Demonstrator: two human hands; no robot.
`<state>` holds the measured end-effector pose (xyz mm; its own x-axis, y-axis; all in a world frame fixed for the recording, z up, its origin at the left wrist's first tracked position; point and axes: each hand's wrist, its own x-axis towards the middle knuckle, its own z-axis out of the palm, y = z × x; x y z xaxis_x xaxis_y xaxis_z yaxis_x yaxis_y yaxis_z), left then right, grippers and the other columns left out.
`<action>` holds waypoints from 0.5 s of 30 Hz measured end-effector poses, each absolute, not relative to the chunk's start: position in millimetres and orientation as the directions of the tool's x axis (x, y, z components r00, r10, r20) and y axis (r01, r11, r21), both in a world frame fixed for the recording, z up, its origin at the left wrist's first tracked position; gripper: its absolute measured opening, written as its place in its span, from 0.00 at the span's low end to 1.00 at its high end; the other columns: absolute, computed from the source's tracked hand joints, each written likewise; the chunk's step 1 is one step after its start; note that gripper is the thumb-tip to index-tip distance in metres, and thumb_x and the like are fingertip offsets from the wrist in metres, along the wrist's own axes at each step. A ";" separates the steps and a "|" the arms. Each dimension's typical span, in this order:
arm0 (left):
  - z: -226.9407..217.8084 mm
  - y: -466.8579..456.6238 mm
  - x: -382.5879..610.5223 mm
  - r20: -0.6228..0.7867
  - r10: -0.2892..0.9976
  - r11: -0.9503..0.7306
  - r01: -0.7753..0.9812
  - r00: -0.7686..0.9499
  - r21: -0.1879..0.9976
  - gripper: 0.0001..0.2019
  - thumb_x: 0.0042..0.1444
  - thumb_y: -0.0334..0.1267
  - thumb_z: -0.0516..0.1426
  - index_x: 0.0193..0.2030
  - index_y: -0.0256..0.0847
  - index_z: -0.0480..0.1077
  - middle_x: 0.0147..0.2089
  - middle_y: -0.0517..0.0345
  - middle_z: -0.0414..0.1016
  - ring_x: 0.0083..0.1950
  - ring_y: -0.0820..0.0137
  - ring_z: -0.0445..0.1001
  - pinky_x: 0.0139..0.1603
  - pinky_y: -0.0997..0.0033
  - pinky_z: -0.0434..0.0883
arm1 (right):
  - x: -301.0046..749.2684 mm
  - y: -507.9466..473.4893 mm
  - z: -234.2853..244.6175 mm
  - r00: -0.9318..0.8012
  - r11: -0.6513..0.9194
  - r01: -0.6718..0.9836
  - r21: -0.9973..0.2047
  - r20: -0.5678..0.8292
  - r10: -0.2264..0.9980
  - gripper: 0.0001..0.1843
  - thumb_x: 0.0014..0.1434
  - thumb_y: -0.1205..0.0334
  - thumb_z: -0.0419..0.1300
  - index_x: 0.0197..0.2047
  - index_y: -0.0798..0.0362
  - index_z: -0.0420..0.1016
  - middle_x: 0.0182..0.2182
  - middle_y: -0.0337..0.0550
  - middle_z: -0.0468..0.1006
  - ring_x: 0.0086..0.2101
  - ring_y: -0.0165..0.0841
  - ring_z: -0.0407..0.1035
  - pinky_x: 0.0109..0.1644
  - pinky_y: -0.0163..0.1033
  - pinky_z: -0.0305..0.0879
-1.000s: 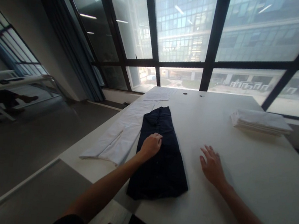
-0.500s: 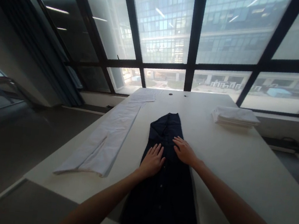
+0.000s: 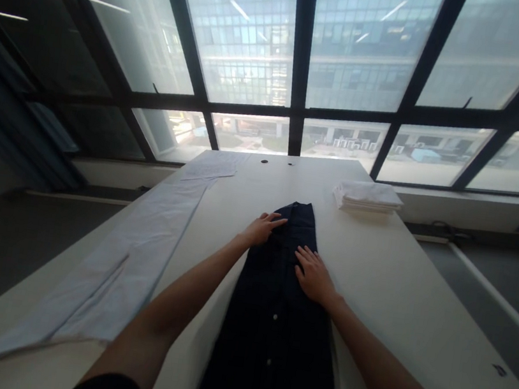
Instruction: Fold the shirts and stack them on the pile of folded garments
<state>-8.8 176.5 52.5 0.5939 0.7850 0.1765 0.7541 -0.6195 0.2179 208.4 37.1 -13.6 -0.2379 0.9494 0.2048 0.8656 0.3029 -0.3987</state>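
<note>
A dark navy shirt (image 3: 275, 338) lies lengthwise on the white table, folded narrow, with a row of small pale buttons down its middle. My left hand (image 3: 262, 228) rests at the upper left edge of the shirt, fingers stretched across the cloth. Lower down on the right side, my right hand (image 3: 314, 275) lies flat on the fabric with its fingers spread. The near end of the shirt runs out of the bottom of the view.
A long white garment (image 3: 136, 248) is spread along the left side of the table (image 3: 416, 319). Folded white cloths (image 3: 368, 197) are stacked at the far right. Large windows (image 3: 357, 47) stand behind the table. A small dark object (image 3: 499, 370) lies near the right edge.
My left hand has moved up from the middle of the shirt to its upper left edge, where the slanted side now looks straighter. My right hand stays on the right side. The view has shifted right.
</note>
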 end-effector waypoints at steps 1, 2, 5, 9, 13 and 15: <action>54.1 189.3 -6.7 0.141 0.766 -0.641 0.732 0.627 0.231 0.32 0.53 0.20 0.58 0.61 0.54 0.75 0.69 0.58 0.69 0.64 0.62 0.69 0.68 0.63 0.67 | 208.3 37.4 -13.2 -0.238 0.304 0.862 -0.407 0.205 0.949 0.28 0.70 0.61 0.52 0.71 0.57 0.67 0.72 0.50 0.62 0.72 0.43 0.52 0.76 0.54 0.46; 56.0 201.1 -4.3 0.116 0.757 -0.649 0.719 0.643 0.249 0.29 0.51 0.20 0.59 0.56 0.53 0.78 0.65 0.59 0.72 0.62 0.63 0.71 0.66 0.65 0.68 | 208.4 37.6 -12.9 -0.239 0.305 0.857 -0.414 0.204 0.949 0.28 0.70 0.61 0.52 0.71 0.57 0.67 0.72 0.50 0.62 0.72 0.43 0.52 0.76 0.54 0.45; 64.1 233.1 4.6 0.127 0.795 -0.601 0.743 0.593 0.294 0.19 0.47 0.23 0.63 0.43 0.48 0.80 0.52 0.58 0.79 0.55 0.65 0.75 0.61 0.70 0.71 | 209.2 38.1 -11.9 -0.240 0.305 0.849 -0.433 0.199 0.950 0.28 0.69 0.62 0.53 0.71 0.58 0.68 0.72 0.50 0.62 0.72 0.44 0.52 0.77 0.54 0.45; 75.6 262.7 15.4 0.315 0.912 -0.373 0.852 0.263 0.367 0.17 0.60 0.29 0.57 0.56 0.39 0.73 0.57 0.44 0.75 0.59 0.57 0.74 0.65 0.54 0.69 | 209.5 38.6 -11.2 -0.242 0.308 0.842 -0.443 0.200 0.949 0.29 0.69 0.61 0.52 0.71 0.58 0.68 0.72 0.49 0.62 0.73 0.44 0.51 0.77 0.55 0.45; 75.6 253.7 15.7 0.493 0.870 -0.235 0.862 -0.020 0.449 0.26 0.65 0.26 0.48 0.70 0.34 0.59 0.67 0.35 0.65 0.69 0.55 0.65 0.71 0.46 0.63 | 208.7 39.9 -12.9 -0.246 0.314 0.839 -0.445 0.205 0.947 0.29 0.69 0.62 0.51 0.71 0.57 0.67 0.73 0.49 0.62 0.73 0.44 0.51 0.76 0.55 0.46; 68.9 231.9 12.1 0.580 0.815 -0.305 0.838 -0.018 0.453 0.27 0.64 0.24 0.46 0.70 0.36 0.60 0.67 0.39 0.66 0.70 0.59 0.64 0.73 0.53 0.62 | 208.3 40.9 -13.0 -0.248 0.314 0.844 -0.434 0.204 0.947 0.29 0.69 0.62 0.51 0.71 0.58 0.67 0.73 0.49 0.62 0.73 0.44 0.51 0.76 0.55 0.46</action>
<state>12.1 231.9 68.9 -0.0177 0.8146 0.5798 0.8377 -0.3045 0.4533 208.3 40.9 -13.0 -0.2476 0.9472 0.2037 0.8441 0.3141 -0.4345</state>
